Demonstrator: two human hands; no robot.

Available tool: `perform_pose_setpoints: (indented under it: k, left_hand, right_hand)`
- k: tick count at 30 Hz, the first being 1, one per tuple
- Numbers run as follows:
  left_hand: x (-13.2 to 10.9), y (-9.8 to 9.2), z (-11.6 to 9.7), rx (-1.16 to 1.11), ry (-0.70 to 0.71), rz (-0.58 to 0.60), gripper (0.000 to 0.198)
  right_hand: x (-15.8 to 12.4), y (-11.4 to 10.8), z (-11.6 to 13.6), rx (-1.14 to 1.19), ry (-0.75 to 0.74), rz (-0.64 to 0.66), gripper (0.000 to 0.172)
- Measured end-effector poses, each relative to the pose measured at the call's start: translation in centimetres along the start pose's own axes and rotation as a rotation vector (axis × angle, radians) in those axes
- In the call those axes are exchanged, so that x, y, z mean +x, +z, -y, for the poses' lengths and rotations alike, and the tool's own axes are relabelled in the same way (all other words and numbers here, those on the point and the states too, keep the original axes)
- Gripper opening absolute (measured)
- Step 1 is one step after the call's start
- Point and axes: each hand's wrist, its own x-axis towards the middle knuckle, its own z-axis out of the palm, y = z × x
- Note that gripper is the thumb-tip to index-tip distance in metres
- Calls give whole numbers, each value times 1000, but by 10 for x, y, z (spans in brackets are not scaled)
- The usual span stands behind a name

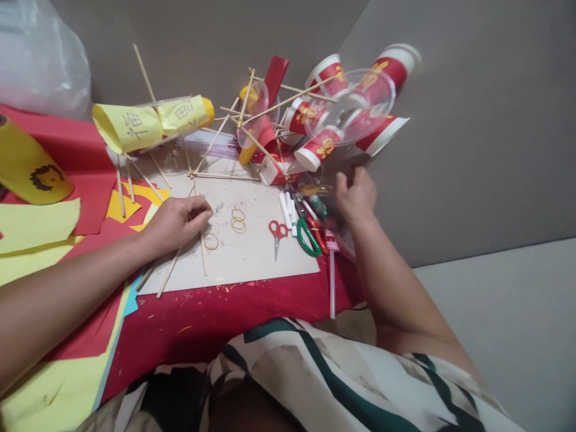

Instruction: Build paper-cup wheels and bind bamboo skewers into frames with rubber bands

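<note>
My left hand [177, 223] lies over the white board [256, 258] with its fingers curled. It closes around a thin wooden stick [168, 274], whose lower end sticks out below the palm. A second stick [203, 255] passes by the fingertips. Beside them lies one rubber band [210, 242], with several more rubber bands [238, 221] to the right. My right hand [357, 195] hovers at the board's right side, below the cluster of red paper cups [321, 147]. Its fingers are bent and apart, with nothing visible in them. A clear bag [315, 189] is close to its fingertips.
Red scissors [278, 234], green-handled scissors [308, 238] and white markers [288, 210] lie right of centre. A stick frame [225, 176] stands behind, near a yellow paper-wrapped cup [130, 127]. Coloured paper [85, 300] covers the left. A grey wall [472, 132] rises at right.
</note>
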Motion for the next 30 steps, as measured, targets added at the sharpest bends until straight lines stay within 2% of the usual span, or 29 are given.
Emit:
perform_pose_setpoints:
  k: [4,6,8,10,13,17,20,24,30]
  left_hand:
    - [0,0,-1,-14,-34,-8,17]
    - [0,0,-1,-31,-32,-15,17]
    - [1,-1,-1,-64,-39,-27,17]
    - [2,-2,-2,-114,-72,-42,18]
    - [6,-5,-1,-173,-130,-98,17]
    - [9,-11,-1,16,-167,-179,17]
    - [10,-16,-1,247,-235,-129,21]
    - [9,-17,0,446,-312,-36,20]
    - [8,-13,5,527,-310,63,15]
  right_hand:
    - [-5,-14,4,-29,-70,76,27]
    - [-15,-21,16,-61,-151,76,28]
    - [-32,-29,35,18,-191,113,25]
    - [-55,-36,61,183,-257,219,20]
    - [-90,-41,104,330,-481,470,18]
    - [-119,-32,153,303,-730,744,23]
    - [-123,-17,176,150,-800,879,24]
    - [-122,-3,192,-7,-865,944,23]
    - [-123,6,198,-112,-935,992,24]
